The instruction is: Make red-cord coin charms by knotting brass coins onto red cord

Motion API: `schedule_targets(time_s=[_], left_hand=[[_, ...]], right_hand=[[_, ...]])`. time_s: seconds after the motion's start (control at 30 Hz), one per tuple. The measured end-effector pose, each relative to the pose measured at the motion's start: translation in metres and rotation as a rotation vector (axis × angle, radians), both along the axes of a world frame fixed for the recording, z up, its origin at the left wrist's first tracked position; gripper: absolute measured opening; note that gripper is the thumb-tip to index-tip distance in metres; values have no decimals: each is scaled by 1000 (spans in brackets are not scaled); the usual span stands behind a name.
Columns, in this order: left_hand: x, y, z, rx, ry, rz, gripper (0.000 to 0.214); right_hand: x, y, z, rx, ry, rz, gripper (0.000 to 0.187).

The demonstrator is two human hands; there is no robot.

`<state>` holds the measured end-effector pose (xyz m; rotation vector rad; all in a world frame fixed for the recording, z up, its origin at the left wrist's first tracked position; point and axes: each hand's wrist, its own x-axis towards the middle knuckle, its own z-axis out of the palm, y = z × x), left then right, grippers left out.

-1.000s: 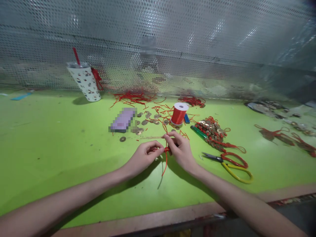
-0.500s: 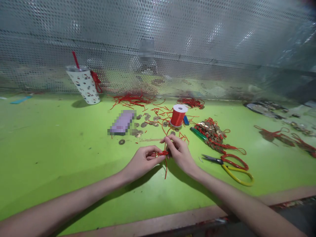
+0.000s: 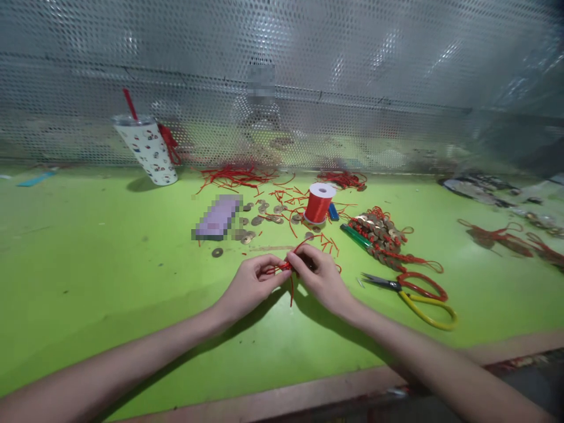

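Note:
A knotted red cord (image 3: 286,266) is pinched between my two hands above the green tabletop. My left hand (image 3: 259,279) has thumb and fingers closed on the knot and its loops. From the other side my right hand (image 3: 315,270) grips the same cord close to the knot, fingertips nearly touching those of the left. One loose end hangs down below the fingers, and another strand curves up over the right hand. Whatever lies under the right fingers is hidden.
Loose holed coins (image 3: 257,221) and red cord scraps lie beyond my hands. Around them are a purple pixelated object (image 3: 219,216), a spool of red cord (image 3: 319,204), a green lighter (image 3: 356,237), strung coins (image 3: 382,235), scissors (image 3: 399,285) and a patterned tumbler (image 3: 147,150).
My hands have drawn closer together at the knot. The right fingers have come down onto it, and the upper strand now bends to the right.

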<state>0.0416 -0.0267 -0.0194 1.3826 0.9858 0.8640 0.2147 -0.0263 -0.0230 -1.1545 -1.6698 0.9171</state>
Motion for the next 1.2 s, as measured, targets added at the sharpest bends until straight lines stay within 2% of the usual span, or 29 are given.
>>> schedule_targets(time_s=[0.33,0.5,0.83,1.0,1.1,1.2], left_hand=[[1,0,-2,6,115,-53,22],[1,-1,-1,0,121,-65,23],[-1,-2,7,54,82,-90,29],[-4,2,5,86,92,-32,28],[-8,5,4,107,120,-27,28],[-12,8,6,129,142,-51,28]], right_hand=[[-2,5,-2,87,-58,16,26],[-2,8,-3,58,-76,3,26],[6,7,4,66,-116,150,32],[12,7,10,14,-158,188,34],[16,9,15,-27,-146,260,35],[18,10,17,-162,-87,354,41]])
